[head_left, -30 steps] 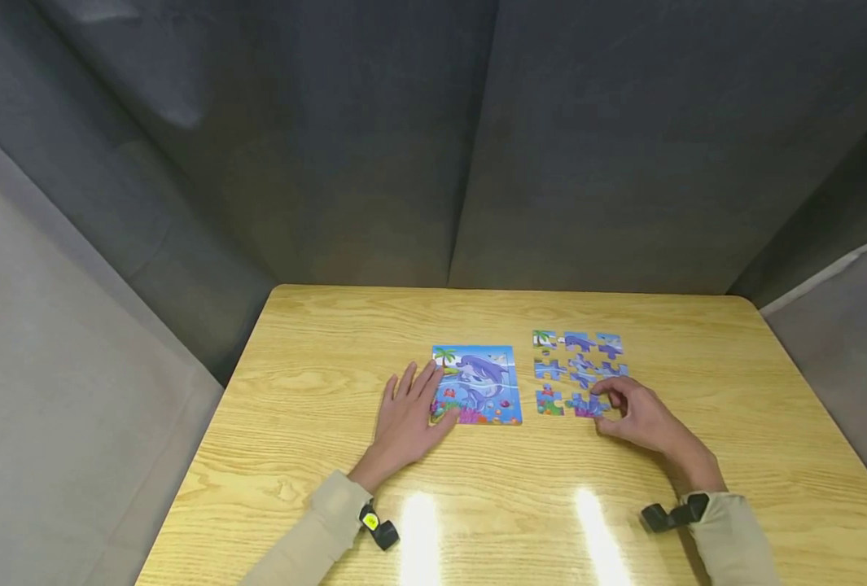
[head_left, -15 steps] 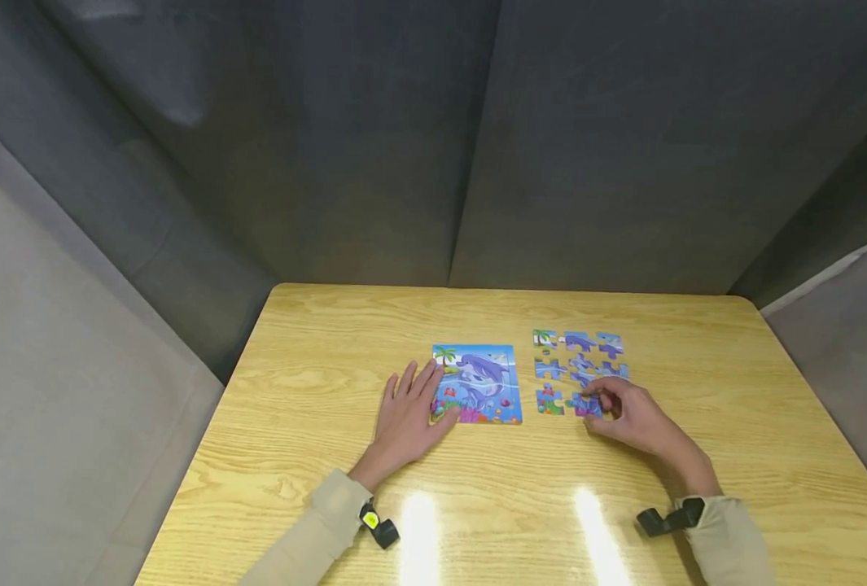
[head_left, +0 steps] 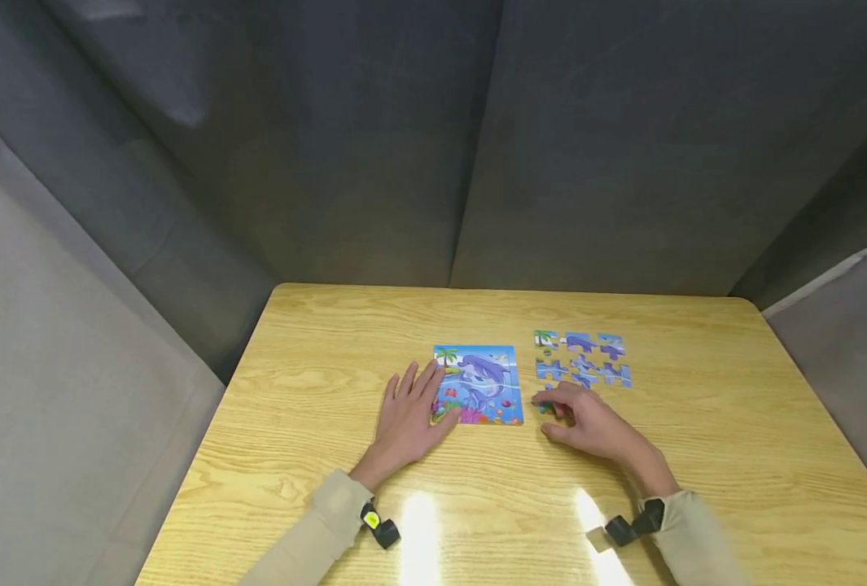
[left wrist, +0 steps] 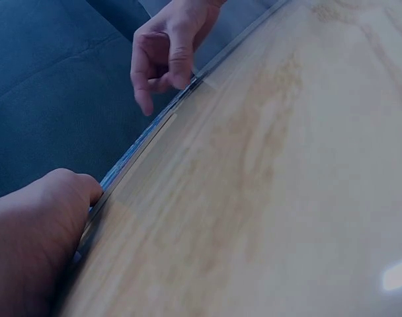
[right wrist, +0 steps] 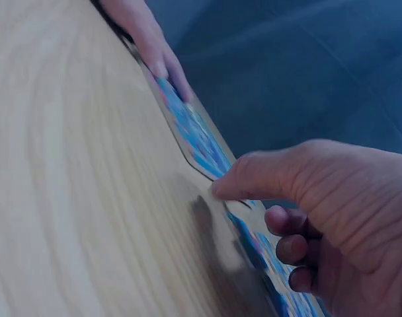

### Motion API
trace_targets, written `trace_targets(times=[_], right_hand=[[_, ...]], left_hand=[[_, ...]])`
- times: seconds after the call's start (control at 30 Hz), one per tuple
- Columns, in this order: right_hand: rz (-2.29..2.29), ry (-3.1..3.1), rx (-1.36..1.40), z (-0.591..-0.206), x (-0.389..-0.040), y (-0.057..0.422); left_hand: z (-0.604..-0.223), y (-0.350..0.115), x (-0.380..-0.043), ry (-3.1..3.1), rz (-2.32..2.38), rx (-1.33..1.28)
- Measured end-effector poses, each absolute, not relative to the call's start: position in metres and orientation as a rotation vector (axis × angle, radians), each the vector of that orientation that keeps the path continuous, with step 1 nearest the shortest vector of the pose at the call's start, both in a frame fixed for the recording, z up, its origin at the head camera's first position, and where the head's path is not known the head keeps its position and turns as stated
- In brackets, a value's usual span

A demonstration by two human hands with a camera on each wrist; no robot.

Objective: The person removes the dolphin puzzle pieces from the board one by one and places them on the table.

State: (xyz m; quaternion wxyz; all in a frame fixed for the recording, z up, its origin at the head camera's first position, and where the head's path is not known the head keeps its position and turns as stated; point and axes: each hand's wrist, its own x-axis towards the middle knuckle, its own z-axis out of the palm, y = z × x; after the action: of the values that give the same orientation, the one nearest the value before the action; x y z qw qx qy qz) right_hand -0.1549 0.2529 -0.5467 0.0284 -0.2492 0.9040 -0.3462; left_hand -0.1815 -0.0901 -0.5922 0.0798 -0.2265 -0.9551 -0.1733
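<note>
My left hand (head_left: 407,423) lies flat with straight, spread fingers on the left side of a square dolphin puzzle board (head_left: 480,382). To the right of the board, my right hand (head_left: 590,419) hovers over the lower row of loose jigsaw pieces. Its thumb and forefinger stand apart, and nothing shows between them in the right wrist view. A green-tinted corner piece (head_left: 546,408) peeks out below its fingertips; the rest of that row is hidden by the hand. Above lie a palm-tree piece (head_left: 545,338), a dolphin piece (head_left: 580,342) and several more.
The wooden table (head_left: 330,350) carries the board and pieces. A dark curtain (head_left: 374,163) hangs behind its far edge, with grey panels (head_left: 59,366) at the sides. Each wrist wears a small black camera (head_left: 380,525).
My right hand has moved left, from the lower right piece to above the lower left one, and its fingers have opened out. My left hand has stayed on the board.
</note>
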Motion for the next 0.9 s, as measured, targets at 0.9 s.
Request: trace_targets(times=[0.9], right_hand=[[-0.775, 2.991, -0.912, -0.549, -0.177, 0.202]], left_hand=[[-0.591, -0.087, -0.179, -2.839, -0.552, -0.681]])
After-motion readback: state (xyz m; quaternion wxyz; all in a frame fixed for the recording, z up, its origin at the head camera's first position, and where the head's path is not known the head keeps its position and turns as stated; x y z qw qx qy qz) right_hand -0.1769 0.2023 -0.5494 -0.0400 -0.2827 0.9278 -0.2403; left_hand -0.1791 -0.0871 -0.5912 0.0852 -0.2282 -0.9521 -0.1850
